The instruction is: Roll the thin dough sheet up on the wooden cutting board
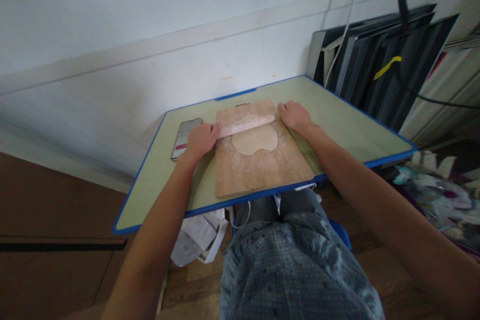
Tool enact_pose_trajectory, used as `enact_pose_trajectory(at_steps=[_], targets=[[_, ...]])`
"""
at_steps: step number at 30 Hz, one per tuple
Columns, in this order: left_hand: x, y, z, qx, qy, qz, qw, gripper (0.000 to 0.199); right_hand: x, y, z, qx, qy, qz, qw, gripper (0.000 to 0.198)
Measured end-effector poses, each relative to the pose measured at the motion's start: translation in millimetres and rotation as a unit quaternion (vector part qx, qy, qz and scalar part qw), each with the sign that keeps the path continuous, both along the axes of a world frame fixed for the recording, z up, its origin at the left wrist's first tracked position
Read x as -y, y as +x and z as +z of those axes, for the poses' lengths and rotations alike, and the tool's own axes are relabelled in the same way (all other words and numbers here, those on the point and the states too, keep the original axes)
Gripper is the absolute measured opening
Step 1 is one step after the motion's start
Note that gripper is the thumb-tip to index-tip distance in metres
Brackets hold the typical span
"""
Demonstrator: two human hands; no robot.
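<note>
A floury rolling pin (pixel 247 124) lies across the far part of a wooden board (pixel 258 175). My left hand (pixel 203 138) is closed around its left end, and my right hand (pixel 294 114) is closed at its right end. Just on the near side of the pin, a flat sheet of dough (pixel 257 141) is spread out, with a notch in its near edge. The pin covers or meets the dough's far edge; what lies beneath it is hidden. Loose flour dusts the board around the dough.
The board rests on a pale green table (pixel 348 130) with a blue edge, its near end at the table's front. A phone (pixel 185 135) lies left of my left hand. Dark panels (pixel 378 55) lean against the wall at right. An open drawer with papers (pixel 202 235) is underneath.
</note>
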State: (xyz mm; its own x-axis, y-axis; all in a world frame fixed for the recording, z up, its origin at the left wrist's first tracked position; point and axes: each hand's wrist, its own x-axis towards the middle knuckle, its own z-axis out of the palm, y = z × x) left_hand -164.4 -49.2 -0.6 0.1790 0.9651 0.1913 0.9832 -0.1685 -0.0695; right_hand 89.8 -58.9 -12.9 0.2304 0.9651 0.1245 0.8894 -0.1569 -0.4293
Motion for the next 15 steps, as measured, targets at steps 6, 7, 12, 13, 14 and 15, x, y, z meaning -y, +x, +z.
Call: enact_pose_trajectory(at_steps=[6,7,12,13,14,15], targets=[[1.8,-0.1,0.4,-0.008,-0.001,-0.005,1.000,0.065,1.4,-0.3,0.3,0.002,0.016,-0.018,1.000,0.055],[1.8,-0.2,0.3,-0.008,0.000,-0.005,1.000,0.065,1.3,-0.3,0.1,0.002,0.018,-0.019,1.000,0.055],[1.2,-0.5,0.0,-0.010,0.001,-0.007,1.000,0.065,1.1,-0.6,-0.5,-0.002,0.023,-0.017,1.000,0.052],[1.0,-0.5,-0.1,-0.011,0.001,-0.007,1.000,0.065,1.1,-0.7,-0.6,-0.002,0.023,-0.018,1.000,0.052],[1.0,-0.6,-0.1,-0.011,0.001,-0.008,1.000,0.065,1.0,-0.7,-0.6,-0.002,0.023,-0.019,1.000,0.052],[0.9,-0.6,-0.2,-0.011,0.001,-0.008,1.000,0.065,1.0,-0.7,-0.7,-0.003,0.023,-0.019,1.000,0.052]])
